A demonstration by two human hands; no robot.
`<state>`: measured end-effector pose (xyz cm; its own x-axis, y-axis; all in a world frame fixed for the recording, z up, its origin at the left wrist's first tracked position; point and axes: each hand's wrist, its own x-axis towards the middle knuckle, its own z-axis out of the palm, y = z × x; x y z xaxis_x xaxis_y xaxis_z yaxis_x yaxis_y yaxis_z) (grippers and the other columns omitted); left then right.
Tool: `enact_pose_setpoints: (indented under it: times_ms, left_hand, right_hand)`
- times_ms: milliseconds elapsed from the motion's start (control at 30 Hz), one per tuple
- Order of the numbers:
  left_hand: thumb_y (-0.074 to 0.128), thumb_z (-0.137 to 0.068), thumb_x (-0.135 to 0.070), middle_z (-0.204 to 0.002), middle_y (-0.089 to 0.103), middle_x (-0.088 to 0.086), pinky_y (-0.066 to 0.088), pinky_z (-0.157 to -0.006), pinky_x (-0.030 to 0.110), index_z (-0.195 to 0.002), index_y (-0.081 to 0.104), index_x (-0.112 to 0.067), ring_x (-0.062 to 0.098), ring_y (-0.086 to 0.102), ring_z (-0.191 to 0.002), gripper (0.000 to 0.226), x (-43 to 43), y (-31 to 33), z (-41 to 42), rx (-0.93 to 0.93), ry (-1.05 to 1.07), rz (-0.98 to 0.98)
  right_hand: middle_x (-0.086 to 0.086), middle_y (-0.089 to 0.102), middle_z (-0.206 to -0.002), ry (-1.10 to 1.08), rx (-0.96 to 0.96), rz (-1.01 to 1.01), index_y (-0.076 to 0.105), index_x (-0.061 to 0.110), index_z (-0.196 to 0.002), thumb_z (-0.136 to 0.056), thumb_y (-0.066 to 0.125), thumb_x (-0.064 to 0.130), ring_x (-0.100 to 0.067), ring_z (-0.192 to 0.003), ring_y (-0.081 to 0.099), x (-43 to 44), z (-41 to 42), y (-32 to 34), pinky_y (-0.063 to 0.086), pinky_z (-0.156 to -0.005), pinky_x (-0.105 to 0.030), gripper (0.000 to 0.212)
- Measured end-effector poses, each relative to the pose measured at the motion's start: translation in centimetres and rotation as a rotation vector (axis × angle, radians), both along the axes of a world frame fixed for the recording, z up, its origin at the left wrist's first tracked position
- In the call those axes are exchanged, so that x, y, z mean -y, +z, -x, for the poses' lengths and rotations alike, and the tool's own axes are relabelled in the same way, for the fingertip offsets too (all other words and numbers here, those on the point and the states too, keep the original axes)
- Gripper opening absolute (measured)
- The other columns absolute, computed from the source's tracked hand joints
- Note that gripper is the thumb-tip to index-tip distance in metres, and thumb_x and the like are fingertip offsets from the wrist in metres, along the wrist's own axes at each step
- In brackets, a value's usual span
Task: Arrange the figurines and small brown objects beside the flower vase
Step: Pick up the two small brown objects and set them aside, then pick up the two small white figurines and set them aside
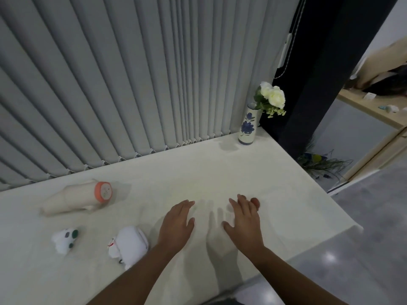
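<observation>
A white vase (247, 126) with a blue flower print holds white flowers (272, 96) at the table's far right corner. Two white figurines lie at the near left: a small one with dark green spots (65, 238) and a larger one (128, 243) next to my left forearm. A beige figurine with an orange round end (76, 198) lies on its side further back. My left hand (177, 225) and my right hand (244, 221) hover flat over the table's middle, fingers apart, holding nothing. A small reddish-brown object (255, 202) peeks out beyond my right fingertips.
The white table (198, 172) runs along grey vertical blinds (132, 84). Its right edge drops to a grey floor (363, 249). A dark pillar (312, 84) stands behind the vase. A wooden shelf (374, 108) is at far right.
</observation>
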<state>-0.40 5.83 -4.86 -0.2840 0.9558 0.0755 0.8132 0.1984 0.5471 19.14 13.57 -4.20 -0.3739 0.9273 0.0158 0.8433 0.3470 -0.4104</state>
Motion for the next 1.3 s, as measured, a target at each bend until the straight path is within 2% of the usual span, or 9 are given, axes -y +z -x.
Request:
enact_pose_setpoints:
  times_ms: [233, 433, 600, 767, 933, 1000, 1100, 1200, 1300]
  left_hand:
    - [0.032, -0.085, -0.043, -0.134, 0.056, 0.004, 0.036, -0.106, 0.036, -0.126, 0.051, -0.020, 0.022, 0.049, -0.125, 0.051, 6.2, 0.7, 6.7, -0.037, 0.166, -0.102]
    - [0.030, -0.084, -0.044, -0.133, 0.056, 0.006, 0.037, -0.106, 0.038, -0.125, 0.053, -0.018, 0.024, 0.049, -0.126, 0.053, 14.2, -0.2, 12.9, -0.029, 0.268, -0.054]
    - [0.061, -0.086, -0.023, -0.129, 0.059, 0.009, 0.042, -0.102, 0.042, -0.122, 0.054, -0.015, 0.029, 0.051, -0.125, 0.037, 20.2, -1.0, 17.6, -0.067, 0.366, -0.017]
    - [0.065, -0.083, -0.020, -0.136, 0.054, 0.009, 0.042, -0.102, 0.043, -0.129, 0.048, -0.016, 0.030, 0.050, -0.124, 0.049, 24.3, -1.0, 21.6, -0.114, 0.431, 0.056]
    - [0.059, -0.087, -0.017, -0.141, 0.048, 0.008, 0.036, -0.108, 0.042, -0.135, 0.042, -0.016, 0.028, 0.044, -0.129, 0.051, 26.8, -0.6, 25.0, -0.092, 0.534, 0.069]
    - [0.059, -0.083, -0.011, -0.137, 0.051, 0.011, 0.039, -0.105, 0.044, -0.133, 0.043, -0.014, 0.030, 0.049, -0.124, 0.052, 27.3, -0.7, 26.3, -0.112, 0.540, 0.066]
    - [0.060, -0.078, -0.014, -0.140, 0.049, 0.012, 0.039, -0.104, 0.045, -0.131, 0.043, -0.017, 0.033, 0.047, -0.125, 0.056, 27.7, -1.1, 28.0, -0.151, 0.509, 0.130]
    - [0.039, -0.076, -0.037, -0.143, 0.046, 0.008, 0.038, -0.104, 0.045, -0.129, 0.045, -0.024, 0.031, 0.046, -0.127, 0.054, 27.8, -1.3, 29.2, -0.208, 0.461, 0.141]
    - [0.030, -0.072, -0.045, -0.141, 0.049, 0.007, 0.039, -0.103, 0.045, -0.127, 0.045, -0.025, 0.029, 0.047, -0.127, 0.061, 27.2, -1.5, 30.5, -0.228, 0.414, 0.113]
  right_hand:
    - [0.003, 0.019, -0.159, 0.085, -0.060, 0.040, 0.032, 0.028, -0.144, -0.089, 0.054, 0.045, -0.024, -0.146, 0.014, 7.2, 6.6, 0.9, 0.016, -0.118, -0.041, 0.062]
    - [-0.001, 0.028, -0.156, 0.240, -0.075, 0.049, 0.041, 0.026, -0.140, -0.083, 0.042, 0.055, -0.028, -0.141, 0.026, 14.1, 13.4, 0.8, 0.021, -0.116, -0.041, 0.064]
    - [0.000, 0.029, -0.156, 0.337, -0.050, 0.069, 0.042, 0.027, -0.138, -0.084, 0.050, 0.050, -0.027, -0.140, 0.028, 19.1, 19.0, 0.0, 0.022, -0.116, -0.041, 0.059]
    - [0.000, 0.032, -0.155, 0.389, -0.049, 0.058, 0.046, 0.027, -0.136, -0.081, 0.046, 0.049, -0.029, -0.139, 0.031, 21.7, 23.4, -0.1, 0.027, -0.114, -0.044, 0.059]
    - [-0.003, 0.025, -0.157, 0.425, 0.017, 0.072, 0.040, 0.025, -0.140, -0.083, 0.052, 0.043, -0.031, -0.143, 0.021, 23.1, 26.8, -0.6, 0.009, -0.118, -0.044, 0.061]
    - [-0.005, 0.034, -0.153, 0.414, 0.057, 0.038, 0.046, 0.024, -0.136, -0.078, 0.054, 0.043, -0.033, -0.141, 0.029, 23.4, 27.7, -0.7, 0.004, -0.118, -0.042, 0.061]
    - [-0.005, 0.057, -0.136, 0.387, 0.142, -0.047, 0.060, 0.027, -0.120, -0.065, 0.061, 0.047, -0.033, -0.127, 0.052, 23.0, 28.8, -1.4, 0.014, -0.113, -0.045, 0.059]
    - [-0.002, 0.062, -0.131, 0.391, 0.193, -0.082, 0.063, 0.030, -0.116, -0.061, 0.069, 0.050, -0.029, -0.123, 0.056, 22.8, 29.4, -1.6, 0.031, -0.109, -0.050, 0.059]
    - [-0.002, 0.062, -0.130, 0.424, 0.220, -0.112, 0.064, 0.030, -0.116, -0.061, 0.073, 0.051, -0.029, -0.122, 0.057, 22.4, 29.7, -1.6, 0.037, -0.104, -0.053, 0.060]
